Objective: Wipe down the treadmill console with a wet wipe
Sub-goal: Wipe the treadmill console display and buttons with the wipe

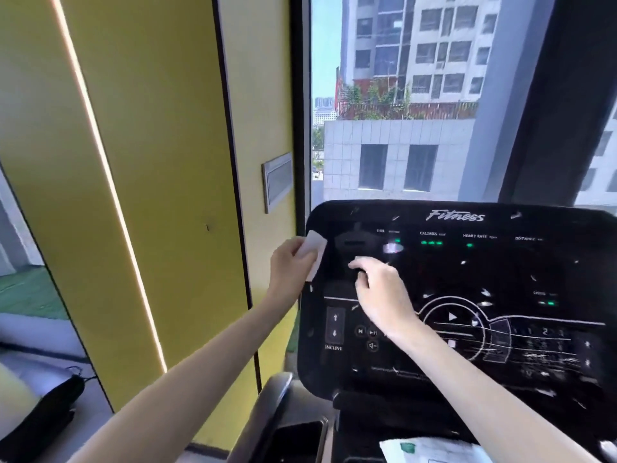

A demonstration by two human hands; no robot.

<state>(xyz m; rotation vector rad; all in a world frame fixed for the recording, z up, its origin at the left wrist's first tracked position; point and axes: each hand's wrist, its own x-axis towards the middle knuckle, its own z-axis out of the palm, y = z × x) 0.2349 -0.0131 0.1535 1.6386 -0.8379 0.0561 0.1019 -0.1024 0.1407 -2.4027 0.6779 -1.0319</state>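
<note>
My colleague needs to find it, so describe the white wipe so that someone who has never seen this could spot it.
Start at the wide glossy black treadmill console before the window. At its upper left edge, the left hand grips a small white rectangular wipe. Unlike the white and green packet below the console, it is plain white and held up.

Yellow wall panels (150, 162) fill the left half of the frame, crossed by a slanting lit strip (100, 162) and bearing a small grey-framed plate (277, 182) near the centre. To the right, a dark-framed window (400, 182) shows a grey high-rise (417, 45) and a pale tiled building (344, 155) in bright daylight. Green flooring (23, 292) shows at the left edge.
</note>
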